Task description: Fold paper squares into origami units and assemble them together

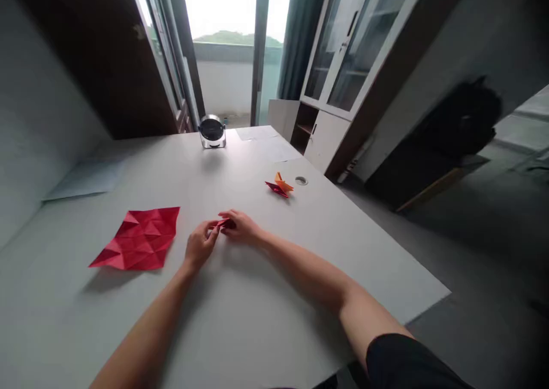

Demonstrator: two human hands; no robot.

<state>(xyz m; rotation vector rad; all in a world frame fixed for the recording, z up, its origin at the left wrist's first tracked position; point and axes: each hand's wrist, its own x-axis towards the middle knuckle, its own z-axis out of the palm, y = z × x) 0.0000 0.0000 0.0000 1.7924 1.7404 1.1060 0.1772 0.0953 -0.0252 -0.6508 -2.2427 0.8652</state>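
Between my two hands is a small piece of folded red paper (223, 222), held just above the white table. My left hand (201, 243) pinches its left end with thumb and fingers. At the right end, my right hand (240, 226) grips it with bent fingers, which hide part of the folds. To the left lies a creased red paper sheet (143, 237), opened out, its corners lifting off the surface. Beyond my right hand, an orange origami piece (283, 184) and a dark red origami piece (277, 190) sit close together.
The white table (266, 332) stretches toward a glass door. At its far end stands a round silver-and-black device (211, 130). Pale sheets (268, 140) lie at the back, and a flat light-blue item (86, 178) at left. A cable hole (301, 180) is near the right edge.
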